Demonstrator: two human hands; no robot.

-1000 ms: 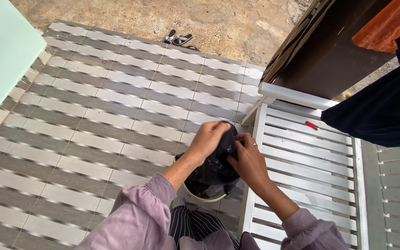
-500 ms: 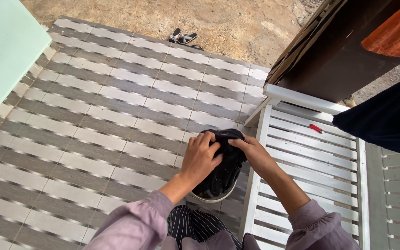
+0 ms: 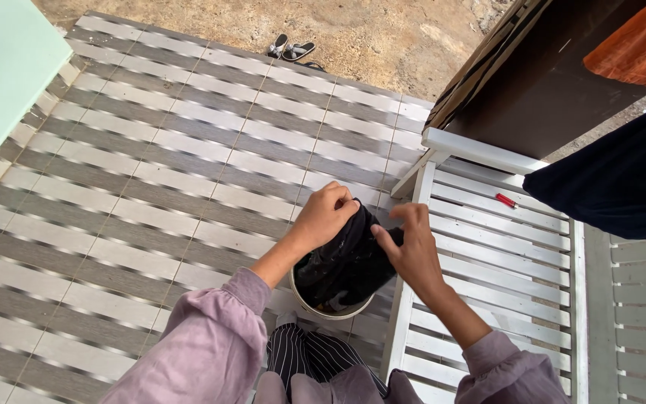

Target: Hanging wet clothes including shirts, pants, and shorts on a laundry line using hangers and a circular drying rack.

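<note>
Two hands, left hand (image 3: pixel 324 215) and right hand (image 3: pixel 413 251), clench a wet black cloth garment (image 3: pixel 349 258) above a round white bucket (image 3: pixel 315 305); lifting clear needs firm grips.

The single head camera looks steeply down from close above onto the striped tiled floor (image 3: pixel 151 172) and the white slatted bench (image 3: pixel 502 247).

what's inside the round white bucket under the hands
The bucket holds dark wet-looking cloth, the lower end of the black garment that the left hand and right hand grip above it. The cloth covers the bucket's bottom, so anything underneath is hidden.
</note>
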